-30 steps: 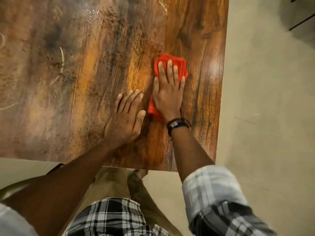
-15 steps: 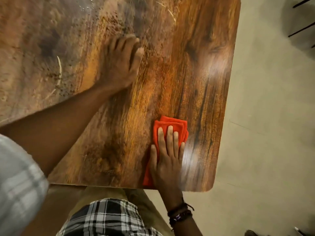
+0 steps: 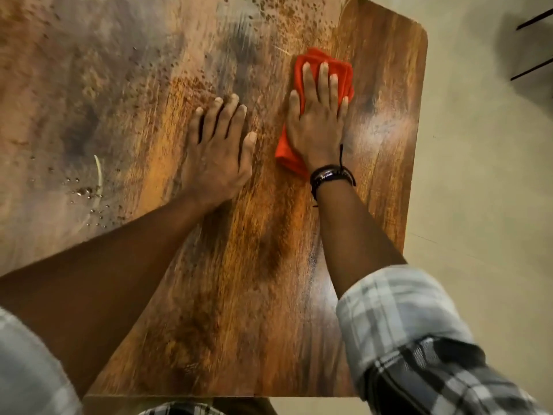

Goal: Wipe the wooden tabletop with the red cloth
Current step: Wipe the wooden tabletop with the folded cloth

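Note:
The wooden tabletop [image 3: 227, 289] fills most of the head view, dark brown with orange grain and a rounded far right corner. A folded red cloth [image 3: 344, 70] lies near that corner. My right hand [image 3: 318, 121] presses flat on the cloth, fingers spread, a dark bracelet on the wrist. Flat on the bare wood just left of the cloth rests my left hand [image 3: 218, 154], holding nothing.
Water droplets and specks [image 3: 89, 193] dot the left and far parts of the tabletop. Beige floor [image 3: 478, 205] lies beyond the table's right edge, with dark furniture legs [image 3: 532, 43] at the upper right. The near table edge runs along the bottom.
My right hand has pushed the red cloth from the near edge away toward the far right corner. My left hand has shifted back, ending beside the cloth.

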### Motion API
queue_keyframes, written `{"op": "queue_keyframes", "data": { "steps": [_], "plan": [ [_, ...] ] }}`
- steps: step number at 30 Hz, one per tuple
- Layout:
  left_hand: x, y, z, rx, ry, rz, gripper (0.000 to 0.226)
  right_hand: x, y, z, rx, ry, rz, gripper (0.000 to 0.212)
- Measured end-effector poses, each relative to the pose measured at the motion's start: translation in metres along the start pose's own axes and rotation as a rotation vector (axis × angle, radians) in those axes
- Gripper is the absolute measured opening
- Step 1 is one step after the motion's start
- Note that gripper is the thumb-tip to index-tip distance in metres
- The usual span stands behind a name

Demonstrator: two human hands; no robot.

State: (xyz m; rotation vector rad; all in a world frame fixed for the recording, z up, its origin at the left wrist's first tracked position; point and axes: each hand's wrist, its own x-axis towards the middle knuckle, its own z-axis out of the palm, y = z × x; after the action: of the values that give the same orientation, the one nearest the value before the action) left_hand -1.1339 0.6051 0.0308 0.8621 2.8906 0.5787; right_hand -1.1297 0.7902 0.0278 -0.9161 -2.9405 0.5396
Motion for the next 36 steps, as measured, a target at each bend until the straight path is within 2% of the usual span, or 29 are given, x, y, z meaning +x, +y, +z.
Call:
{"op": "queue_keyframes", "data": {
  "steps": [4, 8, 12, 16, 20, 24, 28, 32, 36],
  "plan": [
    [-0.003, -0.001, 0.001, 0.017, -0.012, -0.006, 0.056, -0.019, -0.002, 0.001, 0.036, 0.018, -0.019, 0.054],
    [0.000, -0.002, 0.003, 0.041, 0.004, 0.001, 0.055, -0.124, -0.002, 0.001, 0.083, 0.022, -0.030, 0.054],
    [0.001, -0.001, 0.002, 0.050, 0.006, 0.001, 0.054, -0.202, 0.011, 0.002, -0.025, -0.029, -0.045, 0.055],
    [0.001, -0.001, 0.003, 0.048, -0.006, -0.012, 0.054, -0.157, 0.022, 0.003, -0.036, 0.029, -0.037, 0.055],
    [0.002, -0.003, 0.003, 0.052, -0.030, -0.005, 0.055, -0.050, 0.040, -0.009, -0.013, 0.072, 0.020, 0.058],
    [0.000, -0.002, 0.005, 0.038, -0.008, -0.019, 0.057, 0.073, 0.039, -0.021, -0.010, 0.043, 0.083, 0.059],
    [0.000, -0.002, 0.009, 0.027, 0.036, -0.015, 0.055, 0.157, 0.000, -0.022, -0.052, -0.024, 0.074, 0.059],
    [0.000, -0.001, 0.008, 0.035, 0.031, -0.003, 0.055, 0.160, -0.016, -0.018, -0.061, -0.033, 0.040, 0.057],
    [0.001, 0.001, 0.005, 0.063, 0.020, -0.003, 0.056, 0.082, -0.014, -0.006, -0.028, -0.053, -0.192, 0.059]
  ]
}}
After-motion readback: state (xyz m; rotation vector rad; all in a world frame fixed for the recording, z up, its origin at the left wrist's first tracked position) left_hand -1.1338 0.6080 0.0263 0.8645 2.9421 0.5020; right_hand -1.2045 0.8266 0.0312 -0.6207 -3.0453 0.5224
